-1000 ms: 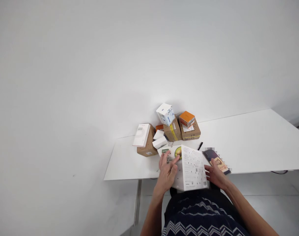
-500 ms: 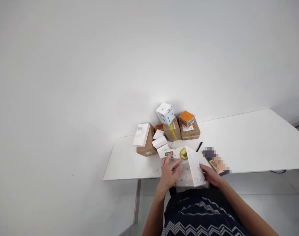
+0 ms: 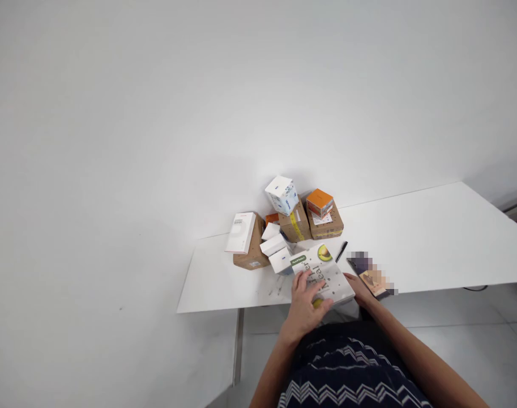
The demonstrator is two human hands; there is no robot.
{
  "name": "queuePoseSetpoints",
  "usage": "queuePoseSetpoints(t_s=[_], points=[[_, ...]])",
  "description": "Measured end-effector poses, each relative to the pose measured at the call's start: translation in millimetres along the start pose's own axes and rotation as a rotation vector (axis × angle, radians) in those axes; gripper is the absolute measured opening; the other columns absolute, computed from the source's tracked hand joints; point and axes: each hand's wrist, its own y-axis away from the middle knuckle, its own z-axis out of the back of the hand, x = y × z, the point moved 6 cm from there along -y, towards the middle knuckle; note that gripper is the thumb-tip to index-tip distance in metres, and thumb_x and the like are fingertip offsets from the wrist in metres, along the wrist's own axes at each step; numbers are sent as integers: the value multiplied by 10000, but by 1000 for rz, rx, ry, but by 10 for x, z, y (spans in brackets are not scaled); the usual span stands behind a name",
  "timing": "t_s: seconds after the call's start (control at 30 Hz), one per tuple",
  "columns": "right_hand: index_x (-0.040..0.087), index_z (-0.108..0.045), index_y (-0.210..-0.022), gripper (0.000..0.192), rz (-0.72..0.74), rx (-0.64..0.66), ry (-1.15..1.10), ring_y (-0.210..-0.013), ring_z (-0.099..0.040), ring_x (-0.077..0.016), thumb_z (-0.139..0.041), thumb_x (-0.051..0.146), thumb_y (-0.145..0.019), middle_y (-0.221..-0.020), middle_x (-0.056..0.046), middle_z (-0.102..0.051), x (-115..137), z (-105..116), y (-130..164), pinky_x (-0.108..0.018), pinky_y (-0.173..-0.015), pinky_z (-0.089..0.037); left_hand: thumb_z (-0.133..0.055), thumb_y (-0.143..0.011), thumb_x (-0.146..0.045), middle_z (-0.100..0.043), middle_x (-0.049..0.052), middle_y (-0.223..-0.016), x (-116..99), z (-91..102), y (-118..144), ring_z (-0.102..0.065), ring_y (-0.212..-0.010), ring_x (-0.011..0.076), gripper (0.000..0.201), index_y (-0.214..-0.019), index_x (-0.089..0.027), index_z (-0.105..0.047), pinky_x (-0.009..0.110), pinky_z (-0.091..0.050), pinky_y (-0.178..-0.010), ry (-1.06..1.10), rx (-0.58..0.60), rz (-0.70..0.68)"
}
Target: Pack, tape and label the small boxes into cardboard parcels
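A flat white box [image 3: 326, 271] with an avocado picture and large lettering lies face up at the near edge of the white table [image 3: 432, 238]. My left hand [image 3: 306, 299] rests on its near left part, fingers spread over the top. My right hand [image 3: 359, 289] grips the box's right edge from the side. A black pen [image 3: 341, 251] lies just behind the box, and a phone [image 3: 368, 273] with a blurred screen lies to its right.
A heap of boxes stands at the back by the wall: brown cartons [image 3: 324, 225], a white cube box [image 3: 281, 195], an orange box [image 3: 320, 203], a white flat box [image 3: 240, 232] leaning on a carton, small white boxes [image 3: 275, 249]. A cable [image 3: 474, 288] hangs at the table's right.
The white box was tipped up showing its printed side; both hands have turned it over and laid it flat with the avocado face up. The view shifted slightly.
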Motion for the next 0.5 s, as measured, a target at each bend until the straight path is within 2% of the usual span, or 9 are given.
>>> queuePoseSetpoints(t_s=[0.1,0.23,0.33,0.5], points=[[183,-699,-790,267,51,-36,245,-743,-670,-237,-526,387,-767,-738,-48,-728,260,-39,-122,-305,-618,-516,-701,-679,-526,-259,97,-1499,21,-141,25,-159,-1389,358,706,-1309,-273,-507,545,-285,-1091,-82,77,-26],[165,-674,-686,224,14,-157,677,-699,-670,-226,-553,337,-763,-639,-68,-697,471,118,-410,-288,-643,-489,-734,-679,-420,-248,91,-1507,109,-299,29,-155,-1397,354,696,-1317,-298,-486,559,-279,-1092,-168,40,-38],[152,-648,-635,195,-37,-224,779,-755,-673,-259,-601,314,-734,-614,-120,-680,525,234,-663,-313,-690,-476,-735,-682,-381,-255,99,-1505,129,-357,14,-161,-1399,352,692,-1320,-293,-482,557,-291,-1087,-189,8,-60],[128,-659,-696,210,-83,-276,878,-994,-624,-332,-666,337,-682,-866,-228,-695,535,231,-972,-373,-788,-459,-718,-699,-379,-247,108,-1508,117,-379,7,-168,-1394,369,690,-1333,-288,-461,606,-298,-1059,-212,12,-62]])
